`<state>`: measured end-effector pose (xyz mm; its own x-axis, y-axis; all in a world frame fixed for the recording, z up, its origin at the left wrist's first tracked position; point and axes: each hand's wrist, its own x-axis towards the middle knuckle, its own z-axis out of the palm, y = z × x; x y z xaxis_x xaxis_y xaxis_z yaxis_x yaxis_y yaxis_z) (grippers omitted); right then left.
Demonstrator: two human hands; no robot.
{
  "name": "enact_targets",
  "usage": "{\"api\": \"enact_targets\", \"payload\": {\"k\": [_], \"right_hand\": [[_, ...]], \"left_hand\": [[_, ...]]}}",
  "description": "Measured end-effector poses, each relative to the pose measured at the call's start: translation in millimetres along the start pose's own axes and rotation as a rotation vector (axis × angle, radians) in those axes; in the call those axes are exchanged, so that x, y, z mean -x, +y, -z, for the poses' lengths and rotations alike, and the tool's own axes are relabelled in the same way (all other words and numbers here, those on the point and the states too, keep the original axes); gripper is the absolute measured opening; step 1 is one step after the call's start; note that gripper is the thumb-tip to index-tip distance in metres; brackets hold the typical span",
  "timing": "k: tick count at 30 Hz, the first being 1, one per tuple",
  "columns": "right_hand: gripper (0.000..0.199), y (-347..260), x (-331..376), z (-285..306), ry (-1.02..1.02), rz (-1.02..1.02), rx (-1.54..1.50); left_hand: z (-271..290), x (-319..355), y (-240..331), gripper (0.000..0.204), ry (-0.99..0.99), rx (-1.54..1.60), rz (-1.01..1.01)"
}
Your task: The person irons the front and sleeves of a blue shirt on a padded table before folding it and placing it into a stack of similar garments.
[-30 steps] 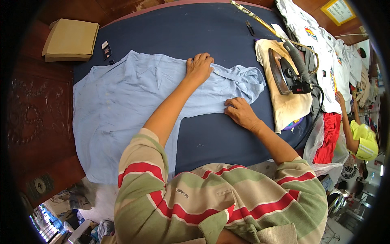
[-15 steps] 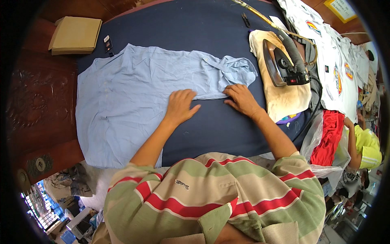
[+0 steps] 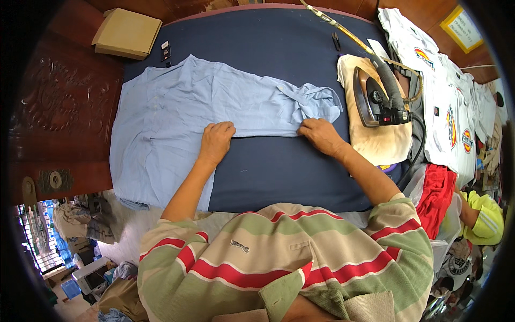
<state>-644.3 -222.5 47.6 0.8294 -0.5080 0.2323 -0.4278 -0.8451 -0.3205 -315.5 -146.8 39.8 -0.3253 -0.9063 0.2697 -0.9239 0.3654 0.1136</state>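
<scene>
A light blue long-sleeved shirt (image 3: 161,118) lies spread on the dark blue padded table (image 3: 268,166), its sleeve stretching to the right. My left hand (image 3: 216,141) is closed on the near edge of the sleeve, close to the shirt's body. Farther right, by the cuff, my right hand (image 3: 323,136) has its fingers bent and pressed together on the same edge. Between the two hands the sleeve edge runs nearly straight. The cuff end (image 3: 322,104) is rumpled and partly folded over.
To the right, an electric iron (image 3: 370,94) rests on a scorched cream cloth pad (image 3: 370,147), its cord trailing behind. White printed shirts (image 3: 437,91) and red cloth (image 3: 435,193) lie beyond. A cardboard box (image 3: 129,33), black tag (image 3: 166,51) and small snips (image 3: 336,41) sit at the back.
My fingers have gone from lying spread on the sleeve to closing on its near edge. My left hand has shifted left along it, and the edge lies straighter. The whole view has shifted slightly.
</scene>
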Motion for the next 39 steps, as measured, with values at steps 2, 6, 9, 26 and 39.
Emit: {"api": "enact_targets", "payload": {"k": [2, 6, 9, 26, 39], "right_hand": [[0.015, -6.3, -1.1, 9.3, -0.047, -0.048, -0.036], [0.023, -14.1, -34.8, 22.4, 0.161, -0.251, -0.142], [0.026, 6.0, -78.8, 9.8, 0.485, -0.312, 0.058], [0.020, -4.1, -93.3, -50.3, 0.471, -0.207, -0.280], [0.043, 0.6, -69.2, -49.6, 0.128, -0.256, 0.079]], "left_hand": [[7.9, -0.9, 20.5, 0.018, 0.000, -0.157, 0.058], [-0.2, -23.5, 70.4, 0.024, 0.053, 0.101, 0.153], [-19.5, -47.3, 114.1, 0.026, 0.125, 0.239, 0.006], [-37.6, -36.0, 122.0, 0.012, 0.082, 0.172, 0.267], [-17.2, 38.7, -4.7, 0.014, 0.179, 0.048, 0.228]]}}
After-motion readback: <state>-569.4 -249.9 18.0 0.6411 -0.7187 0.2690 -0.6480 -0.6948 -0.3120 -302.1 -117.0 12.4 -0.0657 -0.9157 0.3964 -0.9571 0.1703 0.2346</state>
